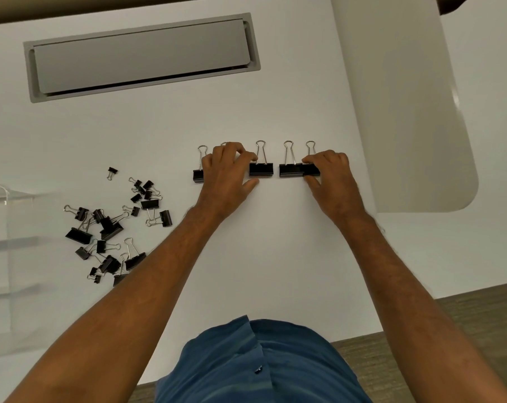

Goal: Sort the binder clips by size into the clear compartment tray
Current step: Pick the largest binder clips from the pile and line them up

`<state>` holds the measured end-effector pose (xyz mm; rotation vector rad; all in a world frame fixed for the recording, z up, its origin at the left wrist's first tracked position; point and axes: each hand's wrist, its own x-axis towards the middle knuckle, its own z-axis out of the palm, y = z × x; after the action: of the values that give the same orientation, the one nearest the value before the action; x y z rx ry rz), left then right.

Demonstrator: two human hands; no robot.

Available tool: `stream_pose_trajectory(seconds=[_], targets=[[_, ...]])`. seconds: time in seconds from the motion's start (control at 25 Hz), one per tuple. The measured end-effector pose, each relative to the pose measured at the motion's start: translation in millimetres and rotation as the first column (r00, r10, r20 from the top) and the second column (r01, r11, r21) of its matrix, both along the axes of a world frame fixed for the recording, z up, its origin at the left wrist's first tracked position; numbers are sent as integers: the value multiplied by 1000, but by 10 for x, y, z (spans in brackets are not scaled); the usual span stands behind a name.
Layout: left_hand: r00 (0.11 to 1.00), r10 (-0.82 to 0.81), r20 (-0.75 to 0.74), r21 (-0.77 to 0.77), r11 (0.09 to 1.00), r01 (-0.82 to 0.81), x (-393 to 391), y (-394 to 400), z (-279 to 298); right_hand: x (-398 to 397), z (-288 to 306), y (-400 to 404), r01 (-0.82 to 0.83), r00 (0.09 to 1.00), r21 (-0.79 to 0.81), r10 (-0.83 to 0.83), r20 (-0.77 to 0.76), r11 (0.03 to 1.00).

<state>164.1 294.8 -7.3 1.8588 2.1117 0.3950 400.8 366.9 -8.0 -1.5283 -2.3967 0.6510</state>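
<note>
Several large black binder clips stand in a row on the white table [275, 242], silver handles pointing away from me. My left hand [227, 175] lies over the row's left part, covering one clip; its fingertips pinch the handle base of the middle clip [261, 169]. The leftmost clip [198, 175] shows beside my wrist. My right hand [332, 177] pinches the rightmost clip [312, 169], which touches its neighbour [290, 170]. A loose pile of mixed-size clips [112, 228] lies to the left. The clear compartment tray [2, 242] sits at the far left edge.
A grey hatch [141, 56] is set into the table at the back. A pale rounded panel [406, 112] lies over the table's right side. The table's front edge runs near my blue shirt [261, 362].
</note>
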Motion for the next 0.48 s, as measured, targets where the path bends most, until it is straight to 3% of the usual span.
stream_pose_trajectory(seconds=[0.48], targets=[[984, 87, 152, -25, 996, -85, -118, -107, -107, -140, -9, 67, -65, 998, -15, 65, 8, 998]])
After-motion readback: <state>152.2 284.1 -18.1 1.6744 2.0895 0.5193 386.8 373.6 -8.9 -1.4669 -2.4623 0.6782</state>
